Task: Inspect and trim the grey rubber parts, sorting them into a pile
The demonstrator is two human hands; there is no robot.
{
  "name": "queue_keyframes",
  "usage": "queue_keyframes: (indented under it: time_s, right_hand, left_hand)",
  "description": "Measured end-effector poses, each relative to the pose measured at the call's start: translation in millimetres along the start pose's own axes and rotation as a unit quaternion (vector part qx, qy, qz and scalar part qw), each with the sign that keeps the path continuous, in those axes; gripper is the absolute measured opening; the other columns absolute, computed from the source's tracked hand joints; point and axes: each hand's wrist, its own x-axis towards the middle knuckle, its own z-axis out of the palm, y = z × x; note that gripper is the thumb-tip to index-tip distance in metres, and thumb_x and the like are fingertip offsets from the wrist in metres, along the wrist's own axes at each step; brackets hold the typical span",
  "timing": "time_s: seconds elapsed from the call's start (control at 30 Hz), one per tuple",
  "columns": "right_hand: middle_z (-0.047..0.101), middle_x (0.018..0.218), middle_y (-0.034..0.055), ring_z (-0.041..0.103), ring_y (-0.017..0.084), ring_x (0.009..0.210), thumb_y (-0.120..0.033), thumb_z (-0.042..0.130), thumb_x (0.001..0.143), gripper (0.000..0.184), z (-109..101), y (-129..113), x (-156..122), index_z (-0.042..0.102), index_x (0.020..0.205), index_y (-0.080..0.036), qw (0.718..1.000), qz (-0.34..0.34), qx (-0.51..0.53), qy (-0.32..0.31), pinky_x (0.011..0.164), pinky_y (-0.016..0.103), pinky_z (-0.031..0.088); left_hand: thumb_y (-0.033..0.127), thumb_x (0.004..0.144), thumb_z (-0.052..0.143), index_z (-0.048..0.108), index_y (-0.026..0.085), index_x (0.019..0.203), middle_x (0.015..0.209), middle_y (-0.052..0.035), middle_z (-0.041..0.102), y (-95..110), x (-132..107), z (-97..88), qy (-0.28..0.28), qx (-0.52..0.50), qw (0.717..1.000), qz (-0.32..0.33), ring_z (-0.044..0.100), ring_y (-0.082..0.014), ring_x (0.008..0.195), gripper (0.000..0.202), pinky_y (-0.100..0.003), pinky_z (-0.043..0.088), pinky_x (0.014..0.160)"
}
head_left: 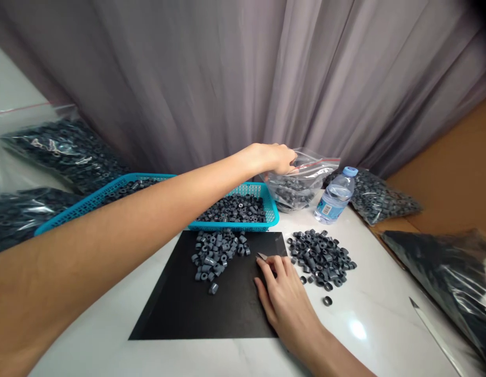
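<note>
My left hand (281, 158) reaches across to the mouth of a clear zip bag (295, 191) holding small dark grey rings. Its fingers are curled down; what they grip, if anything, is hidden. My right hand (280, 285) rests at the right edge of a black mat (211, 319), fingers closed around a small knife (262, 256). Only the knife's pointed blade tip shows. A pile of grey plastic tube pieces (217, 254) lies on the mat, left of my right hand. To its right, a heap of thin dark rings (321, 256) sits on the white table.
A blue basket (276, 209) of grey pieces stands behind the mat. Water bottle (337, 196) beside the zip bag. Filled bags lie at left (66, 152) and right (384, 196), with a dark bag (447, 272) nearer. A pale, dark-tipped strip (434, 335) lies front right.
</note>
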Motion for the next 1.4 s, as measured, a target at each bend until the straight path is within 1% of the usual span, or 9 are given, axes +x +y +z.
queue_keyframes:
  time_s: [0.13, 0.27, 0.4, 0.57, 0.83, 0.97, 1.17, 1.27, 1.4]
  right_hand:
    - [0.057, 0.111, 0.0171, 0.054, 0.031, 0.101, -0.025, 0.046, 0.099, 0.032, -0.8, 2.6, -1.5, 0.055, 0.128, -0.012, 1.0, 0.013, -0.014, 0.007, 0.085, 0.05, 0.055]
    - [0.056, 0.117, 0.0177, 0.053, 0.033, 0.107, -0.025, 0.048, 0.099, 0.036, -4.0, 4.2, 3.8, 0.051, 0.133, -0.012, 1.0, 0.005, -0.012, 0.0, 0.09, 0.051, 0.053]
    - [0.053, 0.122, 0.0178, 0.052, 0.032, 0.111, -0.027, 0.046, 0.1, 0.039, -4.8, 2.4, 24.3, 0.044, 0.137, -0.014, 0.999, -0.017, 0.027, -0.015, 0.093, 0.052, 0.051]
    - [0.055, 0.113, 0.0138, 0.056, 0.03, 0.105, -0.023, 0.052, 0.098, 0.023, 10.9, -2.4, 52.5, 0.052, 0.12, -0.017, 0.995, -0.023, 0.09, -0.032, 0.088, 0.048, 0.054]
    - [0.057, 0.102, 0.0071, 0.059, 0.021, 0.096, -0.015, 0.047, 0.101, 0.012, 10.2, -1.3, 50.8, 0.057, 0.105, -0.021, 0.986, -0.002, 0.169, -0.017, 0.086, 0.035, 0.053]
    - [0.059, 0.106, 0.0042, 0.058, 0.017, 0.093, -0.02, 0.055, 0.099, 0.013, -17.4, -18.8, 47.5, 0.06, 0.111, -0.025, 0.943, -0.013, 0.331, 0.02, 0.084, 0.03, 0.051]
    - [0.063, 0.105, 0.0034, 0.06, 0.016, 0.092, -0.018, 0.06, 0.096, 0.025, -25.9, -33.7, 40.7, 0.06, 0.12, -0.026, 0.911, -0.028, 0.412, -0.012, 0.081, 0.03, 0.052]
    - [0.065, 0.106, 0.0043, 0.062, 0.017, 0.091, -0.02, 0.062, 0.096, 0.022, -22.1, -29.2, 39.2, 0.062, 0.117, -0.025, 0.913, -0.028, 0.406, -0.025, 0.081, 0.032, 0.053]
    - [0.069, 0.109, 0.0061, 0.064, 0.021, 0.101, -0.021, 0.061, 0.096, 0.015, -23.1, -24.9, 39.8, 0.066, 0.11, -0.024, 0.916, -0.046, 0.397, -0.042, 0.089, 0.037, 0.055]
  left_hand:
    - [0.034, 0.102, 0.034, 0.059, 0.013, 0.13, 0.123, -0.0161, 0.063, 3.1, -20.3, 3.1, 0.129, 0.023, 0.991, 0.039, 0.058, -0.0319, 0.11, 0.043, -0.045, 0.039, 0.093]
    - [0.03, 0.104, 0.032, 0.058, 0.011, 0.125, 0.122, -0.015, 0.06, 11.2, -72.3, 22.9, 0.302, 0.054, 0.948, 0.084, 0.055, -0.0303, 0.114, 0.038, -0.042, 0.037, 0.096]
    - [0.025, 0.103, 0.036, 0.063, 0.013, 0.107, 0.104, -0.0101, 0.063, 3.7, -135.0, 74.0, 0.239, 0.082, 0.962, 0.107, 0.056, -0.0259, 0.101, 0.029, -0.039, 0.039, 0.091]
    - [0.023, 0.098, 0.051, 0.062, 0.017, 0.104, 0.106, -0.0064, 0.062, -13.9, -190.6, 137.8, 0.165, -0.032, 0.986, 0.018, 0.053, -0.0247, 0.103, 0.014, -0.04, 0.038, 0.093]
    - [0.025, 0.1, 0.049, 0.059, 0.022, 0.098, 0.097, 0.0001, 0.061, -1.9, -234.3, 169.0, 0.238, -0.298, 0.919, -0.094, 0.056, -0.0162, 0.093, 0.011, -0.032, 0.041, 0.09]
    - [0.038, 0.099, 0.051, 0.059, 0.027, 0.118, 0.115, -0.0013, 0.062, 7.5, -234.9, 174.0, 0.203, -0.514, 0.815, -0.173, 0.061, -0.0159, 0.096, 0.023, -0.031, 0.047, 0.091]
    - [0.04, 0.1, 0.049, 0.064, 0.018, 0.121, 0.123, -0.0084, 0.068, 20.2, -240.5, 168.6, 0.066, -0.85, 0.494, -0.17, 0.065, -0.0244, 0.112, 0.034, -0.043, 0.048, 0.105]
    - [0.035, 0.098, 0.056, 0.069, 0.016, 0.111, 0.113, -0.0084, 0.073, 20.4, -244.2, 168.9, 0.068, -0.886, 0.422, -0.179, 0.068, -0.0247, 0.11, 0.027, -0.042, 0.049, 0.105]
    - [0.032, 0.096, 0.061, 0.07, 0.015, 0.106, 0.11, -0.0085, 0.076, 17.1, -246.2, 169.1, 0.073, -0.903, 0.376, -0.196, 0.071, -0.0228, 0.106, 0.022, -0.04, 0.051, 0.103]
